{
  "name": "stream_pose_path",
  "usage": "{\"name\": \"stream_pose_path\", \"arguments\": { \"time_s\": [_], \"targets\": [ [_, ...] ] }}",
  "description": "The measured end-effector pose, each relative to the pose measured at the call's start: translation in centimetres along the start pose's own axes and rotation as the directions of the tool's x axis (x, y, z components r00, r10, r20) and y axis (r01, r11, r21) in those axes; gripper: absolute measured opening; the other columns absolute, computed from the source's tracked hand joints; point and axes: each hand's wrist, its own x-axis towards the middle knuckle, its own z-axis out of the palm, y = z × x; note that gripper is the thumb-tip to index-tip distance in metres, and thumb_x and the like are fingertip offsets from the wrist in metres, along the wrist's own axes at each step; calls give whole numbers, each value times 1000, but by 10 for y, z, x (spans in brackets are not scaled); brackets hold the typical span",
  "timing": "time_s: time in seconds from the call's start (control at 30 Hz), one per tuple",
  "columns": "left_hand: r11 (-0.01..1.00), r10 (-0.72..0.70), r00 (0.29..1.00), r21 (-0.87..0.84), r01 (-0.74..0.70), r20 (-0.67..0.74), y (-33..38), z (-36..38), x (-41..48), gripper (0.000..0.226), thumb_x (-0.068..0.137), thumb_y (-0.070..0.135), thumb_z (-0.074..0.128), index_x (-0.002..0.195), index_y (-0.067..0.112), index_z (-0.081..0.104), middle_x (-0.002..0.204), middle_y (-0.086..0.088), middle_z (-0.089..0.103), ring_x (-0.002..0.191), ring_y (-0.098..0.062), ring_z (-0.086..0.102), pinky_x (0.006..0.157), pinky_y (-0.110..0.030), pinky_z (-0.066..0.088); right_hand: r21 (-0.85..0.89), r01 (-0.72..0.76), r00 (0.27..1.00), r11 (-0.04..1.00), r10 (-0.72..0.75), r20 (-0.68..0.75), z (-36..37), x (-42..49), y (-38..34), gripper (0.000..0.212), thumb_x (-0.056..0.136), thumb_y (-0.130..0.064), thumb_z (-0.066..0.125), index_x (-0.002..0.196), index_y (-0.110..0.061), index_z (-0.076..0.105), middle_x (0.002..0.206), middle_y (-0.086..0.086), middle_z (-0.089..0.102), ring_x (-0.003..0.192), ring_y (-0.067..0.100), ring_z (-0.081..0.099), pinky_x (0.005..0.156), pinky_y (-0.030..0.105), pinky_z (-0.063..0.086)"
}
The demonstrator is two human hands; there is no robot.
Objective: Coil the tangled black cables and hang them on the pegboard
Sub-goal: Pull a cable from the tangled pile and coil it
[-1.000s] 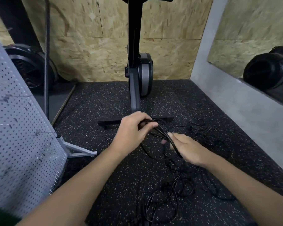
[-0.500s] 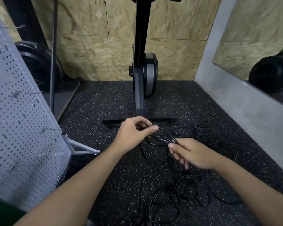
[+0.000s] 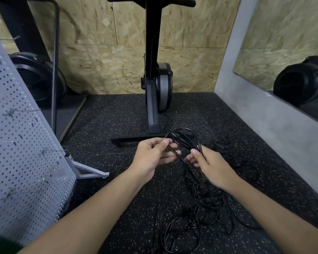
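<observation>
A small coil of black cable [image 3: 184, 139] arches between my hands above the floor. My left hand [image 3: 153, 155] pinches its loops between thumb and fingers. My right hand [image 3: 206, 163] grips the strands just to the right, and the cable runs down from it. A tangle of black cables [image 3: 200, 208] lies on the speckled floor below and between my forearms, with more loops [image 3: 222, 143] to the right. The white pegboard [image 3: 20, 147] leans at the left, with several wire hooks [image 3: 51, 150] sticking out of it.
A black exercise machine [image 3: 154, 85] stands straight ahead; its base bar [image 3: 134, 138] lies just beyond my hands. The pegboard's metal foot [image 3: 88, 172] juts onto the floor at left. A fan-wheel machine [image 3: 37, 79] is at back left, a grey wall [image 3: 275, 121] at right.
Both hands have risen slightly and the loops between them have grown into a taller arch. My right hand has shifted its hold closer to the left hand.
</observation>
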Motion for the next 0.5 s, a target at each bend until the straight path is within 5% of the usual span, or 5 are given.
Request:
{"name": "stream_pose_path", "arguments": {
  "time_s": [0.1, 0.33, 0.5],
  "targets": [
    [991, -21, 997, -133, 10, -80, 2, 5, 2, 17, 106, 6, 56, 112, -3, 69, 104, -18, 78, 87, -27, 78, 78, -39, 66, 43, 3, 999, 999, -4, 33, 6, 0, -6, 28, 111, -36, 41, 107, -26, 67, 96, -13, 77, 92, -5, 69, 88, 24, 51],
    [983, 13, 985, -178, -45, -173, 0, 3, 5, 12, 105, 2, 56, 99, 2, 67, 92, -9, 76, 77, -12, 76, 69, -34, 66, 176, -95, 977, 980, 58, 206, 17, 2, -16, 29, 112, -32, 42, 110, -22, 69, 83, -5, 75, 78, 13, 75, 88, 42, 58],
    [939, -54, 998, -342, 38, -39, 1, 5, 6, 11, 108, 10, 52, 115, 4, 58, 115, -20, 75, 99, -29, 76, 81, -42, 66, 262, -125, 987, 957, 92, 134, 18, 4, -14, 36, 112, -31, 41, 94, -11, 65, 63, -9, 53, 64, 13, 60, 88, 55, 57]
  ]
}}
